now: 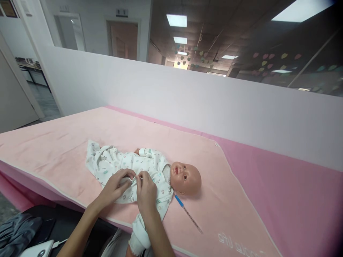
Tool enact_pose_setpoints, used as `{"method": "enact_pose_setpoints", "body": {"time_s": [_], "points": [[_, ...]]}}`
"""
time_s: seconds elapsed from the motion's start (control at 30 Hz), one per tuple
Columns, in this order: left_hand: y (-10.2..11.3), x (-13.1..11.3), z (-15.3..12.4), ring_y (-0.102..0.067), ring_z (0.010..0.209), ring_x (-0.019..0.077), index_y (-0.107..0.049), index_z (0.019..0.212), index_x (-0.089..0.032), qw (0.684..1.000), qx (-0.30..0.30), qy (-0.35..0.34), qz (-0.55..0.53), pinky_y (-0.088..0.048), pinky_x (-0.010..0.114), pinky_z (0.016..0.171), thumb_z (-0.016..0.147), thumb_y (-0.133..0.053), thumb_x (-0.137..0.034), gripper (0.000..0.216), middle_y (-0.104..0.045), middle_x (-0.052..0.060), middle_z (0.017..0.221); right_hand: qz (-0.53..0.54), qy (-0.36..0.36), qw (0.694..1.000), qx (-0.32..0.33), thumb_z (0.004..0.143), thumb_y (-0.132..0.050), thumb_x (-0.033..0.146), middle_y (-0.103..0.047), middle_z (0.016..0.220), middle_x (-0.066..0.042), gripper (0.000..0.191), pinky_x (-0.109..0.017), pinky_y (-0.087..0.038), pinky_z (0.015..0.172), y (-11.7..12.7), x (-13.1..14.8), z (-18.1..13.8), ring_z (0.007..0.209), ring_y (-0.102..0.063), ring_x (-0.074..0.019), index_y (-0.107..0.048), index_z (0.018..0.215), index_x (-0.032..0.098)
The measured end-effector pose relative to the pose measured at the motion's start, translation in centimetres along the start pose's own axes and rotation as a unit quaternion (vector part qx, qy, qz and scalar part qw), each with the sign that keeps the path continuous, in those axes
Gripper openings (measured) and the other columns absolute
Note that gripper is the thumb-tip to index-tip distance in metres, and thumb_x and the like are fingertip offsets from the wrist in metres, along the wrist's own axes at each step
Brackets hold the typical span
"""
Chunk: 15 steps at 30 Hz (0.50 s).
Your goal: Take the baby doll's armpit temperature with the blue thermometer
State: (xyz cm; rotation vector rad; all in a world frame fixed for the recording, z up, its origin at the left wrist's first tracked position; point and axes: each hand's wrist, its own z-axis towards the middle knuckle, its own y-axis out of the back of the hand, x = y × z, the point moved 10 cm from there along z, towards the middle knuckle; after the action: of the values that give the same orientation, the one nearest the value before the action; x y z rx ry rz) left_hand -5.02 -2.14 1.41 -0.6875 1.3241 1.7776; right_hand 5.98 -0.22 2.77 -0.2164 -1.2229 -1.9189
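Observation:
A baby doll [185, 179] lies on its back on the pink blanket [66, 142], its head to the right. It wears a white printed gown [136, 162] with small coloured figures, and the gown's lower end is bunched at the left. My left hand [119, 184] pinches the edge of the gown at the doll's front. Close beside it, my right hand [146, 191] pinches the same stretch of cloth, fingertips nearly meeting the left ones. Whether a thin tie is between the fingertips is hard to see. A thin clear thermometer [189, 214] with a blue end lies near the doll's head.
A darker pink cover [300, 189] shows beneath the blanket. Behind the table stands a low white partition [203, 103]. At lower left are a black seat [64, 221], dark cloth [18, 228] and a white phone [39, 250] with a cable.

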Motion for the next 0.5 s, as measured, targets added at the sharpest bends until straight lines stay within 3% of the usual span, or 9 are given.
{"method": "enact_pose_setpoints", "body": {"time_s": [0.37, 0.5], "points": [[-0.28, -0.21, 0.06, -0.053, 0.087, 0.0160, -0.051, 0.094, -0.019, 0.999, -0.002, 0.016, -0.044, -0.043, 0.026, 0.077, 0.086, -0.041, -0.030, 0.017, -0.055, 0.003, 0.093, 0.040, -0.006, 0.999, -0.009, 0.093, -0.033, 0.030, -0.060, 0.073, 0.001, 0.024, -0.021, -0.034, 0.051, 0.12, -0.30, -0.03, 0.060, -0.056, -0.0120, -0.051, 0.080, 0.021], [0.40, 0.34, 0.18, -0.052, 0.084, 0.0152, -0.047, 0.094, -0.019, 0.995, -0.048, 0.032, -0.080, -0.043, 0.024, 0.070, 0.087, -0.039, -0.033, 0.017, -0.052, 0.003, 0.089, 0.077, -0.012, 0.997, -0.016, 0.091, -0.036, 0.029, -0.060, 0.076, 0.000, 0.021, -0.021, -0.039, 0.055, 0.49, -0.13, 0.00, 0.066, -0.058, -0.0125, -0.052, 0.082, 0.020]]}}
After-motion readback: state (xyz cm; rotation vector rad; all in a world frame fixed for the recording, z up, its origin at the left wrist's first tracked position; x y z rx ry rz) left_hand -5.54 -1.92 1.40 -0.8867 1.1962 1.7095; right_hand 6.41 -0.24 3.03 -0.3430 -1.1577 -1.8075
